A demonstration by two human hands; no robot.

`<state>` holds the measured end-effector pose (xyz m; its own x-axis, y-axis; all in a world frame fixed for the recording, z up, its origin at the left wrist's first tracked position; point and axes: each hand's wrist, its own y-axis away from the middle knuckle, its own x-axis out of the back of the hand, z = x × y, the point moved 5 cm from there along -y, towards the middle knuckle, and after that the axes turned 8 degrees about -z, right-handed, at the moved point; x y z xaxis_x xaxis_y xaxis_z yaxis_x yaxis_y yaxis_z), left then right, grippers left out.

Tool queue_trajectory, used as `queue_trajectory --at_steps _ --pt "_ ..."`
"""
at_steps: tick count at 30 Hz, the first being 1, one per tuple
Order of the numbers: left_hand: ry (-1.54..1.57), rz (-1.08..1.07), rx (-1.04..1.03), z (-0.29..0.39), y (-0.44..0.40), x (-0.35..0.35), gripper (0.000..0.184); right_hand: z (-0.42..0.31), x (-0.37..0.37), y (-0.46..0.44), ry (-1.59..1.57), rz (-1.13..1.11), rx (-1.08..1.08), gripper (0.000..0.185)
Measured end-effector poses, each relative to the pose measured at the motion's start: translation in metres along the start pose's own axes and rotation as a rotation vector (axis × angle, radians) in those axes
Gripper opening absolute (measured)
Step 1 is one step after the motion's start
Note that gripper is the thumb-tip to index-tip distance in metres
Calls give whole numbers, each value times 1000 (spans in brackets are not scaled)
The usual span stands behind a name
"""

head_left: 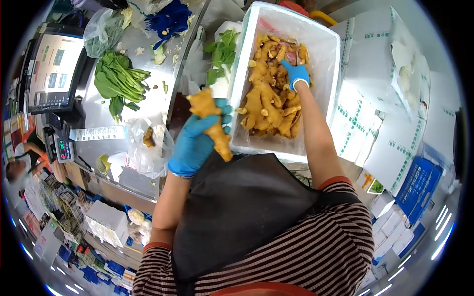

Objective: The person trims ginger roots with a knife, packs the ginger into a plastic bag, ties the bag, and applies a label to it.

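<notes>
My left hand (194, 143), in a blue glove, is closed around a knobbly piece of ginger (216, 132) and holds it up left of the box. Loose ginger roots (266, 93) lie heaped in a white foam box (238, 106) lined with clear plastic. Over the far right part of that heap is my right hand (297, 75), also blue-gloved. One of its fingers stretches out to the left, and no held piece shows in it. The undersides of its fingers are hidden. Something pinkish (292, 57) shows among the roots just beyond it.
Leafy greens (118, 81) lie on a metal table (160, 59) at left, near a plastic bag (147, 150) with a brown piece inside. A screen (54, 69) and a scale display (62, 149) stand beyond. White cartons (363, 123) line the right side. Another person (24, 160) is at far left.
</notes>
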<state>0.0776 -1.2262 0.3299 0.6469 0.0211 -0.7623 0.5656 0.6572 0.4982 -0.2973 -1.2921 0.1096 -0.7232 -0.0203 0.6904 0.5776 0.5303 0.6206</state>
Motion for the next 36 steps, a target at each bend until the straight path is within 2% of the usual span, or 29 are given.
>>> queue_trajectory --at_steps 1,4,5,8,11,14,15,17,19,21,23,25,26,28,29,32,35,36 --pt "-38 -13 38 -5 -8 -12 44 4 -2 -6 57 1 -35 62" --pt "-127 -19 90 -13 -35 -34 37 17 -7 -10 -590 -217 33 46" --pt "-177 2 101 -16 -45 -32 34 9 5 9 -745 -346 81 28" --pt "-257 17 50 -21 -74 -34 27 -5 30 64 -946 -445 366 21" --pt "-276 5 65 -31 -102 -33 33 -10 45 114 -993 -536 344 14" --pt "-361 -24 36 -33 -116 -47 36 -14 50 146 -1118 -575 371 19" --pt "-368 -42 88 -33 -118 -53 43 -17 52 154 -1112 -609 392 19" --pt "-503 -110 25 -32 -118 -69 48 -23 53 165 -1099 -684 436 18" --pt "-594 -224 -56 -33 -120 -91 58 -20 41 166 -1059 -749 495 33" --pt "-648 -235 -57 -36 -119 -96 60 -19 32 175 -1140 -833 457 40" --pt "-658 -259 -75 -33 -116 -97 64 -17 22 174 -1344 -1035 479 43" --pt "-660 -273 -117 -30 -111 -96 61 -22 23 182 -1481 -1110 514 50" --pt "-660 -280 -138 -29 -107 -96 59 -20 21 180 -1453 -1096 511 52" --pt "-665 -164 -99 -24 -100 -87 51 -14 19 172 -1394 -1069 508 56" --pt "-668 -106 -80 -19 -96 -81 47 -15 29 172 -1404 -1140 457 52" --pt "-457 65 -143 -8 -87 -36 35 19 64 140 -805 -817 363 39" --pt "-512 185 -146 9 -71 -21 30 30 95 120 91 -867 259 40" --pt "-492 207 -152 10 -69 -16 30 27 96 109 55 -789 209 41"
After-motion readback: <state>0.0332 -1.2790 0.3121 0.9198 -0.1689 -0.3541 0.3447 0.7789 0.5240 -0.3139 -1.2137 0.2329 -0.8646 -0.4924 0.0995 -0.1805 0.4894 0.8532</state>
